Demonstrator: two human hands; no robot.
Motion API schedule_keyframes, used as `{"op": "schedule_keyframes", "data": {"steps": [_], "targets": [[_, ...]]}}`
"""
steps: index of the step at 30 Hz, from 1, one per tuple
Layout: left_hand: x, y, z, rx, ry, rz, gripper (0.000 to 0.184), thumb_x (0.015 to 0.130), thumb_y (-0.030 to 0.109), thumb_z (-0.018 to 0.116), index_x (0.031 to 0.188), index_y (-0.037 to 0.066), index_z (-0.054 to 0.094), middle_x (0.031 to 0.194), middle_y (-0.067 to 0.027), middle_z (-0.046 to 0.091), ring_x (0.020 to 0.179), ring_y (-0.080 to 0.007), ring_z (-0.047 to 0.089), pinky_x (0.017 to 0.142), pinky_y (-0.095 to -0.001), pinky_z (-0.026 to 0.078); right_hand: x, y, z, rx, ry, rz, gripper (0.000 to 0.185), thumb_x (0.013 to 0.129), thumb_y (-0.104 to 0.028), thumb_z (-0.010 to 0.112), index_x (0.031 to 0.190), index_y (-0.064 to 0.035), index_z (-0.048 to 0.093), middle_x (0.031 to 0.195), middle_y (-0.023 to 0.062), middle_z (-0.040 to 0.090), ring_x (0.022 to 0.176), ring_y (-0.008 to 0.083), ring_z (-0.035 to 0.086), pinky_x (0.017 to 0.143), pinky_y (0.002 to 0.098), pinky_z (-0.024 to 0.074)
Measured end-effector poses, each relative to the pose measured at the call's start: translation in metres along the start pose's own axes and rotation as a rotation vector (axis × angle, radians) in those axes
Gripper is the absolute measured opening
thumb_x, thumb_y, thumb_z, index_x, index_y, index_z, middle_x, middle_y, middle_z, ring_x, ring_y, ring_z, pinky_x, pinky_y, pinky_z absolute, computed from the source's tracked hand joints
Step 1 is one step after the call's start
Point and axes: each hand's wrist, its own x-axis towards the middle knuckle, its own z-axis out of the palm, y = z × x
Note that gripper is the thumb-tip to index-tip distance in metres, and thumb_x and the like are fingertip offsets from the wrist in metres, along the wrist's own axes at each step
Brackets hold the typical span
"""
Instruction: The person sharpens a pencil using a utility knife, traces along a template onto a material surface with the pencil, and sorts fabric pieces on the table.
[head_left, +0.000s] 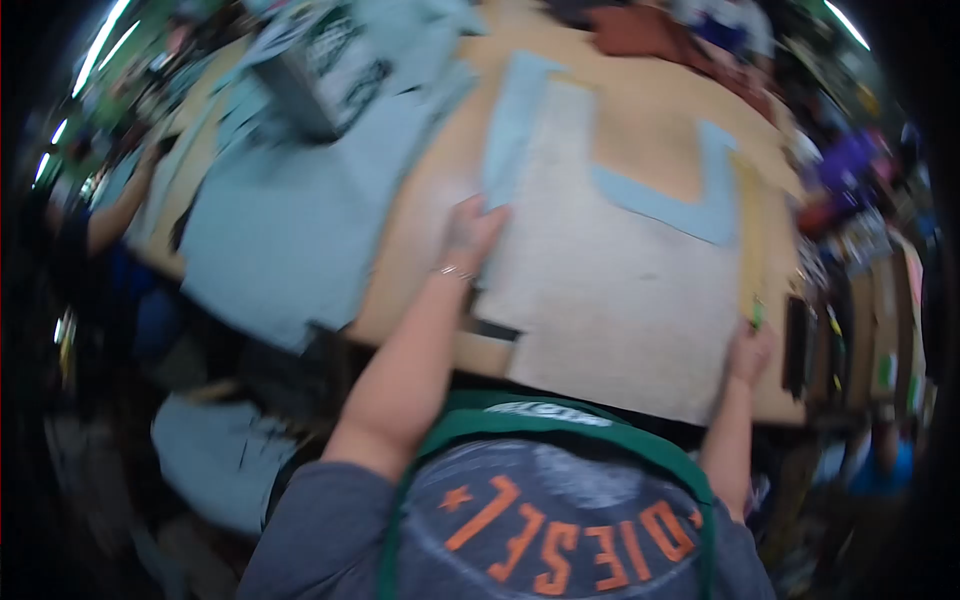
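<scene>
A large pale grey sheet (625,300) with a U-shaped cut-out lies on the tan tabletop (650,120) before me. Light blue material (665,212) shows along its inner edges, and a yellow strip (750,240) runs down its right side. My left hand (475,235), with a bracelet at the wrist, rests at the sheet's left edge, blurred, with thumb and fingers apart. By the lower right edge, my right hand (752,352) is closed around a small green-and-yellow tool (756,315); its kind is too blurred to tell.
Light blue sheets (290,210) are spread at the left, with a grey box-like block (300,90) on them. Brown material (650,35) lies at the far edge. Another person's arm (125,205) reaches in at far left. Cardboard pieces (880,320) stand at right.
</scene>
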Motion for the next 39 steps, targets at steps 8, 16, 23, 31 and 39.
{"op": "schedule_keyframes", "data": {"steps": [8,16,23,31,39], "targets": [[-0.066,0.078,-0.181,-1.093,0.213,0.769,0.022,0.083,0.029,0.055,0.079,0.007,0.057,0.071,-0.0016,0.055,0.065,-0.0111,0.052,0.063,-0.0245,0.044,0.023,0.030,0.018,-0.213,-0.068,-0.096,0.043,0.081,-0.037,0.050,0.087,0.0040,0.060,0.086,0.0236,0.059,0.079,0.0369,0.056,0.069,0.0418,0.0436],[-0.334,-0.021,-0.452,-0.244,1.639,0.548,0.026,0.082,0.030,0.055,0.086,0.005,0.057,0.080,-0.0054,0.056,0.074,-0.0162,0.052,0.070,-0.0282,0.043,0.035,0.035,0.024,-0.441,-0.072,-0.056,0.052,0.081,-0.046,0.044,0.093,0.0026,0.059,0.091,0.0231,0.058,0.085,0.0372,0.055,0.072,0.0437,0.0436],[-0.600,-0.120,-0.511,0.766,1.950,-0.861,0.030,0.082,0.031,0.056,0.092,0.003,0.056,0.088,-0.0087,0.056,0.082,-0.0206,0.052,0.075,-0.0315,0.042,0.040,0.041,0.021,-0.547,-0.131,-0.029,0.056,0.081,-0.049,0.041,0.096,0.0017,0.059,0.093,0.0227,0.059,0.087,0.0386,0.055,0.074,0.0460,0.0429],[-0.685,-0.179,-0.456,0.836,1.606,-1.427,0.037,0.081,0.033,0.057,0.099,0.001,0.056,0.097,-0.0125,0.057,0.091,-0.0256,0.052,0.081,-0.0352,0.041,0.028,0.017,0.012,-0.481,-0.157,0.008,0.041,0.081,-0.036,0.046,0.093,0.0007,0.058,0.094,0.0236,0.058,0.089,0.0394,0.055,0.078,0.0451,0.0429],[-0.397,-0.036,-0.359,1.391,1.443,0.170,0.024,0.079,0.014,0.061,0.099,0.001,0.056,0.099,-0.0123,0.057,0.092,-0.0260,0.054,0.082,-0.0345,0.043,0.011,0.017,0.019,-0.389,-0.039,-0.022,0.033,0.079,-0.029,0.050,0.095,-0.0008,0.057,0.090,0.0232,0.056,0.088,0.0378,0.051,0.078,0.0440,0.0397]]}}
